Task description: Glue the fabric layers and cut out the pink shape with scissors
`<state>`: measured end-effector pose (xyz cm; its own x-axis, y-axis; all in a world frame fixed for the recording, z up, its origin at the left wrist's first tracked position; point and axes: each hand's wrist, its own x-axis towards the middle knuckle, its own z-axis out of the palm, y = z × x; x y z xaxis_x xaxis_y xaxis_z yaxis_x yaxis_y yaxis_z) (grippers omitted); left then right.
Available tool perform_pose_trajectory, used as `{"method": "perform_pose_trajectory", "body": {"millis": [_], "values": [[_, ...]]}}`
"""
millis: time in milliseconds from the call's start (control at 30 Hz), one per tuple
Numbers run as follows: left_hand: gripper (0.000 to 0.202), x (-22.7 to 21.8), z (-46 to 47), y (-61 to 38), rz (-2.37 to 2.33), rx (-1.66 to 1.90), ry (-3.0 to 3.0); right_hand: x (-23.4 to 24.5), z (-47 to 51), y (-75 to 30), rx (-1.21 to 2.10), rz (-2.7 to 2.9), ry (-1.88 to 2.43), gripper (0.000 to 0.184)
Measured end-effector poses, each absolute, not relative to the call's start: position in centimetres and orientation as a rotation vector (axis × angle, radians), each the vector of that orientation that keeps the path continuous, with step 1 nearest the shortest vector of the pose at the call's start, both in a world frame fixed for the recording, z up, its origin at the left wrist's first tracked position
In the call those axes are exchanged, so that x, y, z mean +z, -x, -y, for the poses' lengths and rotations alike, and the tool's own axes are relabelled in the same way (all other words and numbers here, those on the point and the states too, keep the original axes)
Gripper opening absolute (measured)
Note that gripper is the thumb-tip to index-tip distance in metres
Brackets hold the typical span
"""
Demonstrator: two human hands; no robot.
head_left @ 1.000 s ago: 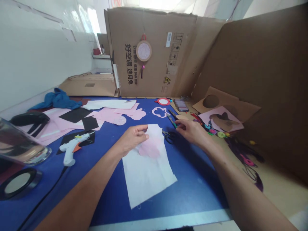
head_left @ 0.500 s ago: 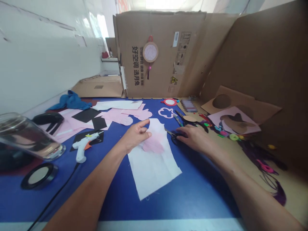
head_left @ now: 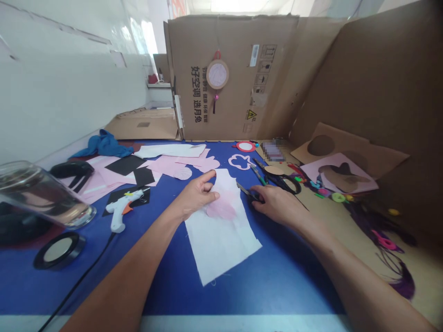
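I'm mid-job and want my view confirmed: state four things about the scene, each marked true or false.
1. The left hand holds the near white sheet. True.
2. The glue gun lies left of the near white sheet. True.
3. The right hand touches the glue gun. False: it is at the dark-handled scissors beside the near white sheet.
4. A red cloth lies beyond the glue gun. False: the blue cloth lies there.

Blue cloth [head_left: 104, 145] — crumpled, clear glass [head_left: 44, 197]
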<state>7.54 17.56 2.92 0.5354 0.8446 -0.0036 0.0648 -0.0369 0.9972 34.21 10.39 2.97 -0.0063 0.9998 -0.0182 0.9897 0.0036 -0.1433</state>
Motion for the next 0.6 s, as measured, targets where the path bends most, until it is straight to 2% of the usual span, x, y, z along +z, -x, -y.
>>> {"method": "perform_pose_trajectory", "body": {"millis": [167, 300, 600], "values": [[0.105, 2.7, -17.7, -7.3, -0.766, 0.751, -1.422, 3.6, -9.8, -33.0, 0.093, 2.189, 2.261, 0.026], [0.107, 2.5, -17.9, -7.2, -0.729, 0.761, -1.403, 4.1, -9.4, -32.7, 0.066, 2.193, 2.333, 0.03], [0.104, 2.6, -17.9, -7.1, -0.768, 0.786, -1.357, 4.2, -9.5, -32.7, 0.071, 2.074, 2.423, 0.026]]}}
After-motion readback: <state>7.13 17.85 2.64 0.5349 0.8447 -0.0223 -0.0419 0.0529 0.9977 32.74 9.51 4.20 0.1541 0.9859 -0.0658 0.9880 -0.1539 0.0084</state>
